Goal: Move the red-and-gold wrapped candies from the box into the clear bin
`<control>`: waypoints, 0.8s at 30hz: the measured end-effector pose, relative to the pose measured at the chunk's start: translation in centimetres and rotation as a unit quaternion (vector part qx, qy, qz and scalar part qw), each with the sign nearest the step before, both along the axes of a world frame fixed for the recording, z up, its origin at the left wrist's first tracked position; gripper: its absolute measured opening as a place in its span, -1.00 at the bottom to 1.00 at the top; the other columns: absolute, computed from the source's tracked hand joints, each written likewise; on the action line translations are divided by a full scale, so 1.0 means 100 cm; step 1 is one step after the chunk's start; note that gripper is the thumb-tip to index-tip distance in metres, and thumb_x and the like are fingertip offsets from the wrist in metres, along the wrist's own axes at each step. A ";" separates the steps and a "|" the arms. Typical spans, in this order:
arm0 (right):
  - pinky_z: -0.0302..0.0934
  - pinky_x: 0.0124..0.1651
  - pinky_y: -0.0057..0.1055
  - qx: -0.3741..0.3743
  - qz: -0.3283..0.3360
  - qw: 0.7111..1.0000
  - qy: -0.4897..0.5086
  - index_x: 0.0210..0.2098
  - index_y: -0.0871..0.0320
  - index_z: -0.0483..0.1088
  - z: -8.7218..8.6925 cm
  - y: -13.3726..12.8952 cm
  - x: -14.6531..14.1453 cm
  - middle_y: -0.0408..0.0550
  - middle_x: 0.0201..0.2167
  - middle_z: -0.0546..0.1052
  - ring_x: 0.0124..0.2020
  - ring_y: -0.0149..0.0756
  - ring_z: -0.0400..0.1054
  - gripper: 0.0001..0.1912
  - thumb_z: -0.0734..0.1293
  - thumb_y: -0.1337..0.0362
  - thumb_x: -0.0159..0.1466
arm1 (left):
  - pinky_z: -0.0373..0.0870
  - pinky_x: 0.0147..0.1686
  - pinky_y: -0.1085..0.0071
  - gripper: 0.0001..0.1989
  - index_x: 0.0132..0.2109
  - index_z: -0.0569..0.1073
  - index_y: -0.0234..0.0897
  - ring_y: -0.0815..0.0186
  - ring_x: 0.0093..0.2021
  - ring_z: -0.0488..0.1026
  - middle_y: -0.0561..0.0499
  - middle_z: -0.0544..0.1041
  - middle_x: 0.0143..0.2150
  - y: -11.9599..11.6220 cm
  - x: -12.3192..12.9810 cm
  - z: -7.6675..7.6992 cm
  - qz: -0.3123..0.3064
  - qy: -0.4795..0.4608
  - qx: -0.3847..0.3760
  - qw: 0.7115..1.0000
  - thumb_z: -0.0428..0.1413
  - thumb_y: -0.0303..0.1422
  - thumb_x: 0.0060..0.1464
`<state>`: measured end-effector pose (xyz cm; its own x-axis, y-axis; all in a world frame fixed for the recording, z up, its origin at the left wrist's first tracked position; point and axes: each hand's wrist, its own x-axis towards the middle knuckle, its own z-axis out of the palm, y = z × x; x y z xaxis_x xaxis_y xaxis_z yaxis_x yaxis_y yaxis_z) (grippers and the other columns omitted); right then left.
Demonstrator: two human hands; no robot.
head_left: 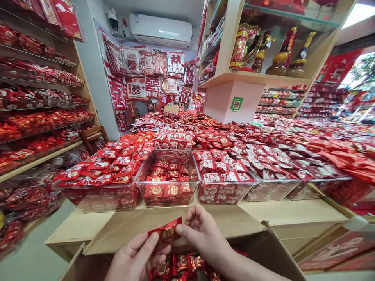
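Observation:
Both hands hold one red packet (167,233) with gold print, above an open cardboard box (129,224). My left hand (140,251) grips its left end between thumb and fingers. The thumb of my right hand (202,232) presses on its right end, with the fingers curled behind. More red packets (181,263) lie inside the box, partly hidden by my hands. Just beyond the box flap stands a clear bin (168,177) partly filled with similar packets.
Heaped clear bins of red packets stand either side, one at left (99,191) and one at right (225,187), on a pale wooden counter (272,208). Loaded shelves (43,82) line the left wall. A display cabinet (263,80) overhangs the counter at right.

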<state>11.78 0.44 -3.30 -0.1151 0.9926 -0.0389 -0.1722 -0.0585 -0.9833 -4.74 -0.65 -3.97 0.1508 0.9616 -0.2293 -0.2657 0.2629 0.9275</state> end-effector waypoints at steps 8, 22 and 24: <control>0.15 -0.42 -0.50 -0.065 0.101 0.978 0.167 -0.33 0.25 0.24 0.004 -0.013 -0.006 -0.10 -0.45 0.42 -0.49 -0.48 0.29 -0.61 0.42 0.20 -0.07 | 0.26 0.01 0.37 -0.75 -0.19 0.43 -0.01 0.14 0.13 0.19 0.09 0.18 0.19 -0.010 -0.004 -0.007 -0.070 0.262 0.383 0.883 0.12 -0.43 -0.05; 0.16 -0.41 -0.50 0.156 -0.024 0.984 -0.087 -0.30 0.16 0.17 0.061 0.038 0.011 -0.19 -0.48 0.36 -0.45 -0.45 0.28 -0.72 0.30 0.28 0.01 | 0.39 -0.23 0.52 -0.78 -0.18 0.40 -0.14 0.25 -0.23 0.47 0.03 0.54 -0.22 0.010 -0.023 -0.008 0.015 0.370 0.321 0.872 0.11 -0.30 -0.05; 0.16 -0.47 -0.51 0.178 -0.060 0.965 -0.181 -0.13 0.14 0.13 0.079 0.076 0.014 -0.18 -0.47 0.37 -0.51 -0.46 0.28 -0.62 0.24 0.33 0.05 | 0.40 -0.26 0.51 -0.76 -0.15 0.38 -0.16 0.26 -0.27 0.48 0.03 0.55 -0.27 0.021 -0.032 -0.011 0.033 0.410 0.335 0.848 0.08 -0.29 -0.03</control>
<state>13.16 8.02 4.56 -0.0405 0.9561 0.2903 0.2020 0.2924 -0.9347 -7.91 1.50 -5.11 0.1454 0.9178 0.3694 0.5476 -0.3856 0.7426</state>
